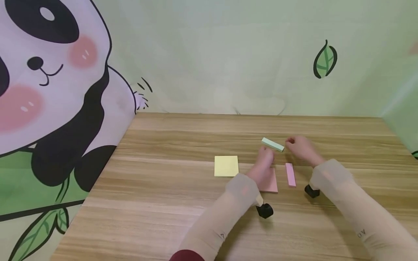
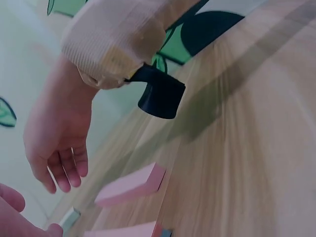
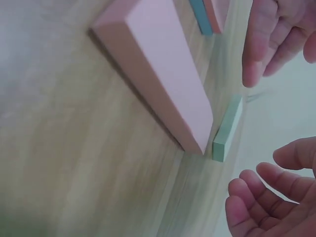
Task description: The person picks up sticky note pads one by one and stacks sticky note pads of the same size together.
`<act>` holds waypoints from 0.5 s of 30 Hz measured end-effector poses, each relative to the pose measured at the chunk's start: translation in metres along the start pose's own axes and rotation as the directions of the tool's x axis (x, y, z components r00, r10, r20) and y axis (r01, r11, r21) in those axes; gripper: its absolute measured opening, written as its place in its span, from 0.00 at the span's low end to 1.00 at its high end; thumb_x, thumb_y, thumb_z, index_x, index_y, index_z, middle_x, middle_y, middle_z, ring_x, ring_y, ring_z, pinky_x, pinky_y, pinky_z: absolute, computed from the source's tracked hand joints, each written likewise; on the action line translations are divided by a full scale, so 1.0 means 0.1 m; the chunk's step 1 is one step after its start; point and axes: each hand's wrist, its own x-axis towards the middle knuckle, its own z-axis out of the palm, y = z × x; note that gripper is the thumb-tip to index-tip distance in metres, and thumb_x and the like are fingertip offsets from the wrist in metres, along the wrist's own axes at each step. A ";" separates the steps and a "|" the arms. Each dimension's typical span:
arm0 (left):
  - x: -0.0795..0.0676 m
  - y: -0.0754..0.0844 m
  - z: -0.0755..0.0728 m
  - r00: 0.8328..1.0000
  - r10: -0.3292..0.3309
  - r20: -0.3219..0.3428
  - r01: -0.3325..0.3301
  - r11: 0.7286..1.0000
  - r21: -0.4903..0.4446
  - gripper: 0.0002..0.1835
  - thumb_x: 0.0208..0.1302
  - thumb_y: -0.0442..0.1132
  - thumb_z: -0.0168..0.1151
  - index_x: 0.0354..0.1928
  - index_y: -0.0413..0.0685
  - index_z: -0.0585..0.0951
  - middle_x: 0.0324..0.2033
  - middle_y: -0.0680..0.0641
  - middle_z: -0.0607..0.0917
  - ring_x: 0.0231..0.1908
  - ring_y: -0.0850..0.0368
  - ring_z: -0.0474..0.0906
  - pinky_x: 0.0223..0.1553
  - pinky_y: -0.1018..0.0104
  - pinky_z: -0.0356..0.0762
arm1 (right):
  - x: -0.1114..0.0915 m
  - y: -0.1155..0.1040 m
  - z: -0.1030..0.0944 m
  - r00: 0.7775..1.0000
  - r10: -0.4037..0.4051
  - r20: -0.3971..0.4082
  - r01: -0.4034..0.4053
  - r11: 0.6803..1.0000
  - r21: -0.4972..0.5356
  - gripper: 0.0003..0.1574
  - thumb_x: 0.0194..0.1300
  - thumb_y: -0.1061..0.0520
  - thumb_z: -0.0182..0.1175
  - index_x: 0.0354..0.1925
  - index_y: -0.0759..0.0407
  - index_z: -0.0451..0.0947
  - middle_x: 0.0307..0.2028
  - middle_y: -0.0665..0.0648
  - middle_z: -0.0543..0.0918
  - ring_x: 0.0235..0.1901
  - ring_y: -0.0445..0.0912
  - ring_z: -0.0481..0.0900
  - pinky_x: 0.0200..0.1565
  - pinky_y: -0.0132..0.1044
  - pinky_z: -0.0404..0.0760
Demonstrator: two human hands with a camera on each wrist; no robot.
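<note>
A pale green strip-shaped sticky note pad [image 1: 272, 144] lies on the table just beyond my left hand [image 1: 264, 161]. My left hand hovers over the far part of a square pink sticky note pad [image 1: 271, 184], partly covering it. To the right of the green strip is my right hand [image 1: 302, 149], its fingers loosely bent and holding nothing in the right wrist view. Between both arms lies a pink strip pad [image 1: 290, 175]. In the right wrist view, a gap separates both hands from the green strip [image 3: 228, 131].
A square yellow sticky note pad [image 1: 226, 166] lies left of my left hand. A blue layer [image 3: 200, 17] shows along the square pink pad. Black wrist cameras [image 1: 265, 210] hang under both sleeves. A wall with a panda picture [image 1: 121, 90] borders the wooden table [image 1: 147, 210].
</note>
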 end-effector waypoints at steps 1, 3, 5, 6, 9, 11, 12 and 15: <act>-0.11 0.10 -0.04 1.000 -0.020 -0.007 0.020 1.000 0.016 0.32 0.44 0.26 0.46 0.58 0.41 0.64 0.39 0.46 0.72 0.29 0.54 0.65 0.25 0.65 0.62 | 0.03 -0.01 0.01 1.000 -0.001 -0.006 0.001 1.000 0.000 0.20 0.61 0.58 0.44 0.43 0.72 0.73 0.36 0.66 0.77 0.32 0.51 0.71 0.34 0.39 0.70; -0.39 0.33 -0.11 0.999 -0.044 -0.023 0.045 0.999 0.027 0.30 0.43 0.24 0.43 0.55 0.38 0.65 0.34 0.47 0.70 0.27 0.54 0.63 0.25 0.67 0.60 | 0.08 -0.02 0.02 1.000 -0.001 -0.014 0.001 1.000 0.008 0.19 0.60 0.59 0.44 0.42 0.72 0.73 0.31 0.64 0.77 0.28 0.49 0.71 0.30 0.37 0.70; -0.65 0.51 -0.17 0.999 -0.039 -0.032 0.039 0.999 0.029 0.27 0.42 0.23 0.41 0.51 0.35 0.67 0.27 0.47 0.67 0.24 0.57 0.60 0.24 0.69 0.57 | 0.13 -0.02 0.04 1.000 -0.009 -0.025 0.009 1.000 0.012 0.18 0.59 0.60 0.44 0.40 0.73 0.73 0.26 0.61 0.76 0.25 0.47 0.70 0.26 0.34 0.68; -0.73 0.57 -0.19 0.999 -0.041 -0.024 0.042 0.999 0.020 0.27 0.42 0.22 0.41 0.51 0.34 0.66 0.25 0.48 0.66 0.22 0.58 0.58 0.24 0.70 0.57 | 0.16 -0.03 0.06 1.000 -0.014 -0.027 0.014 1.000 0.010 0.17 0.58 0.60 0.44 0.38 0.73 0.74 0.23 0.59 0.75 0.23 0.46 0.70 0.24 0.32 0.66; -0.72 0.56 -0.20 0.999 -0.041 -0.006 0.041 0.999 -0.010 0.26 0.41 0.22 0.41 0.49 0.34 0.67 0.23 0.50 0.64 0.21 0.59 0.57 0.24 0.70 0.56 | 0.22 -0.03 0.10 1.000 -0.020 -0.023 0.020 1.000 0.024 0.15 0.58 0.62 0.44 0.35 0.73 0.73 0.20 0.57 0.73 0.20 0.45 0.68 0.21 0.31 0.65; -0.62 0.50 -0.19 0.999 -0.045 0.006 0.045 0.999 -0.012 0.26 0.42 0.22 0.42 0.50 0.34 0.67 0.26 0.48 0.67 0.22 0.58 0.59 0.25 0.69 0.58 | 0.25 -0.04 0.12 1.000 -0.019 -0.020 0.019 0.999 0.031 0.15 0.57 0.62 0.44 0.34 0.73 0.73 0.21 0.57 0.73 0.20 0.44 0.68 0.21 0.31 0.65; -0.55 0.45 -0.18 0.999 -0.050 0.013 0.050 0.999 -0.012 0.28 0.42 0.22 0.43 0.52 0.34 0.66 0.29 0.48 0.69 0.23 0.57 0.60 0.26 0.69 0.59 | 0.26 -0.04 0.13 1.000 -0.016 -0.017 0.017 0.999 0.041 0.15 0.57 0.62 0.44 0.34 0.73 0.72 0.21 0.58 0.73 0.19 0.44 0.68 0.21 0.31 0.65; -0.50 0.41 -0.18 0.999 -0.050 0.022 0.049 0.998 0.026 0.29 0.43 0.22 0.44 0.54 0.33 0.66 0.38 0.42 0.73 0.27 0.55 0.63 0.30 0.67 0.62 | 0.28 -0.05 0.16 1.000 -0.007 -0.012 0.008 0.998 0.057 0.16 0.58 0.62 0.44 0.36 0.74 0.72 0.25 0.62 0.75 0.20 0.44 0.69 0.21 0.31 0.67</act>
